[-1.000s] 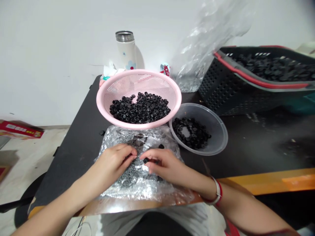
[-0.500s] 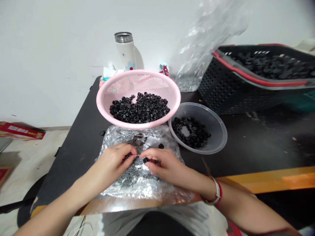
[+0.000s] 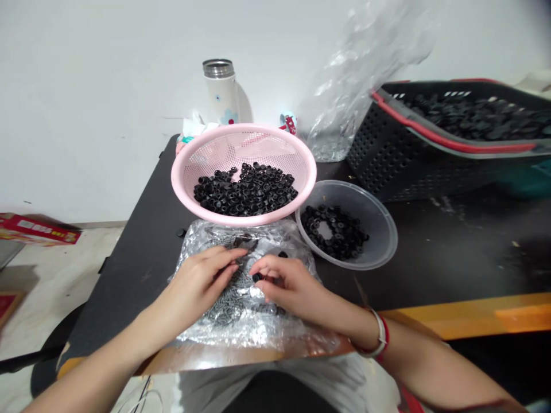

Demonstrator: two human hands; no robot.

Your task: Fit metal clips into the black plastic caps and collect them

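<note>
My left hand (image 3: 198, 281) and my right hand (image 3: 287, 285) rest close together on a clear plastic bag (image 3: 241, 321) that holds a heap of small grey screws. The right hand pinches a small black ring-shaped part (image 3: 256, 277) between thumb and fingertip. The left hand's fingers are bent and pressed together just left of that part; what they hold is hidden. Right behind the bag stands a pink mesh basket (image 3: 189, 158) with several black ring parts. A clear plastic bowl (image 3: 379, 241) with more black parts sits to its right.
A black perforated crate (image 3: 379, 155) full of black parts stands at the back right, with a crumpled clear bag (image 3: 344, 103) beside it. A white steel-topped bottle (image 3: 221, 92) stands by the wall. The table's orange edge (image 3: 482, 315) runs along the near right.
Both hands have shifted slightly away from me on the bag, and the left fingers have stretched a little toward the right hand. The black part stays pinched in the right hand.
</note>
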